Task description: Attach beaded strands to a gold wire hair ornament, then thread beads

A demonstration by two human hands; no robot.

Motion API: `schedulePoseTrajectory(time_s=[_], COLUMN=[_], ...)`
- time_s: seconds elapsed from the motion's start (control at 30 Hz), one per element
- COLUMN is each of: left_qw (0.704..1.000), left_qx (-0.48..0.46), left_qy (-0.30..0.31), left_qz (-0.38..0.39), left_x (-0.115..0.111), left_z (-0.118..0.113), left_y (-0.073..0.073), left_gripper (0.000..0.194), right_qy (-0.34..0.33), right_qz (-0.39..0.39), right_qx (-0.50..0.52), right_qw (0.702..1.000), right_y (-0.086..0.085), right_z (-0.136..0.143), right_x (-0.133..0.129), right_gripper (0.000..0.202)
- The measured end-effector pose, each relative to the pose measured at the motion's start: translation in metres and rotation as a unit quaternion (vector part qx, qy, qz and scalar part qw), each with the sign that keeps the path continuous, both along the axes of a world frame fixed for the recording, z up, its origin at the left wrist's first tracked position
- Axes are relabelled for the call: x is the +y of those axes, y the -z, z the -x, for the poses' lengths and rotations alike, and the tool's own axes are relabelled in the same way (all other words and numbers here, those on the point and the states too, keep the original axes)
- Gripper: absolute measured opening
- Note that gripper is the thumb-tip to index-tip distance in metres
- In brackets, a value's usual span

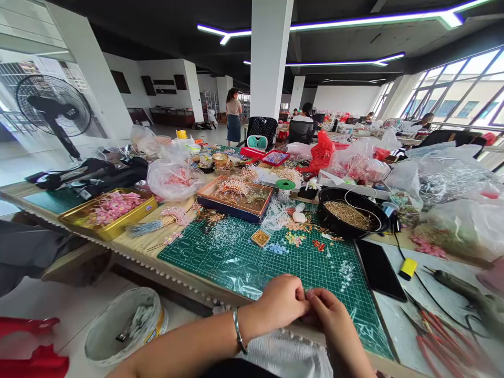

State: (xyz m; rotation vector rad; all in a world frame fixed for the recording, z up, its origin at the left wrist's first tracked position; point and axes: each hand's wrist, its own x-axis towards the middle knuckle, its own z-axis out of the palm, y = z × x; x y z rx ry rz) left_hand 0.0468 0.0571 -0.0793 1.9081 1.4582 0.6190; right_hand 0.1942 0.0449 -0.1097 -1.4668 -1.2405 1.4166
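Observation:
My left hand [281,302], with a silver bracelet at the wrist, is closed, its thumb and finger pinched together. Its fingertips meet those of my right hand [328,312], which is pinched too. Whatever is between them is too small or hidden to make out. Both hands are over the front edge of a green cutting mat [220,265]. Beyond them on the mat are a small square dish of gold beads [260,238], blue petal pieces [277,248], yellow flower pieces [295,239], red beads [318,245] and clear beads [346,275].
A box lid [252,215] with beaded ornaments, a gold tin [66,216] of pink flowers and a black pan [334,231] stand further back. To the right lie a black phone [380,269], red-handled pliers [437,336] and a glue gun [464,289]. A bin [100,336] is at lower left.

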Motion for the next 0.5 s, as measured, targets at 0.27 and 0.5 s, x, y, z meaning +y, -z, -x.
schedulePoseTrajectory(time_s=[0.27, 0.5], left_qw=[0.985, 0.964], left_qx=[0.127, 0.209], left_qy=[-0.035, -0.028], left_qz=[-0.114, -0.163], left_x=[0.041, 0.065], left_z=[0.054, 0.06], left_y=[-0.012, 0.01], left_gripper=[0.026, 0.035], right_qy=[-0.068, -0.053], right_qz=[-0.023, -0.066], right_qx=[-0.302, -0.528], right_qw=[0.95, 0.845], right_y=[-0.025, -0.067], right_z=[-0.035, -0.069], right_x=[0.024, 0.073], right_gripper=[0.024, 0.022])
